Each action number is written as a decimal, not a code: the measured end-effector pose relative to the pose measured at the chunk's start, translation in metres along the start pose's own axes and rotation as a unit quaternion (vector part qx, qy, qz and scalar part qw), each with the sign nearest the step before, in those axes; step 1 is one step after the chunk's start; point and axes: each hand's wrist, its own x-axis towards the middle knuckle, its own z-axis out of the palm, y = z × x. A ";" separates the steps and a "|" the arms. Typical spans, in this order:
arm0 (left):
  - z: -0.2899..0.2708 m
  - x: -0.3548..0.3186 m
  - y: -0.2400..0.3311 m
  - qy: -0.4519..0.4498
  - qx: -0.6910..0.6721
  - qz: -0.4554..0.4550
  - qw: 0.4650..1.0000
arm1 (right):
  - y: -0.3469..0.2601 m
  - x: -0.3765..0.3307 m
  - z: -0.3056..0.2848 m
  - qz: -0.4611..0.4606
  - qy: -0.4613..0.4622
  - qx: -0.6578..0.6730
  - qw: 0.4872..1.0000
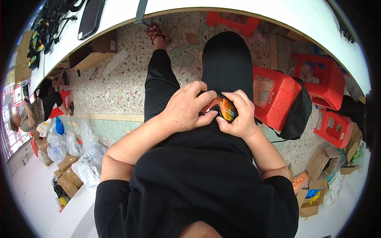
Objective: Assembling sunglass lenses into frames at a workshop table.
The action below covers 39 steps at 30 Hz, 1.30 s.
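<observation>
Over my lap I hold a pair of goggles (227, 109) with a black frame and shiny orange mirrored lenses. My left hand (189, 106) grips one side, its thumb and fingers bent around the frame and covering much of that lens. At the other side, my right hand (241, 115) pinches the frame edge between thumb and fingers. The lens beside the right hand shows most plainly, with the dark nose bridge between the two hands. Whether a strap is attached cannot be made out.
A white table (174, 4) curves along the far side, with a heap of black goggles (43, 29) and a black phone-like slab (91, 19). To my right stand red stools (274, 93), a black bag (295, 115) hanging on one. Plastic bags (89, 162) and cartons lie left. Another person (35, 111) sits far left.
</observation>
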 end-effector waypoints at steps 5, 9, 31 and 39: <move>0.007 0.001 -0.003 -0.030 -0.019 -0.009 0.999 | 0.005 0.002 -0.005 0.030 -0.066 0.039 0.997; 0.012 -0.002 0.000 0.019 0.020 -0.006 1.000 | 0.007 0.012 -0.010 0.045 -0.144 0.078 0.986; 0.027 -0.007 -0.014 0.014 -0.064 -0.059 0.996 | 0.020 0.012 0.003 0.091 -0.168 0.101 0.976; 0.029 -0.011 -0.013 0.028 -0.042 -0.051 0.997 | 0.019 0.023 -0.010 0.136 -0.254 0.119 0.950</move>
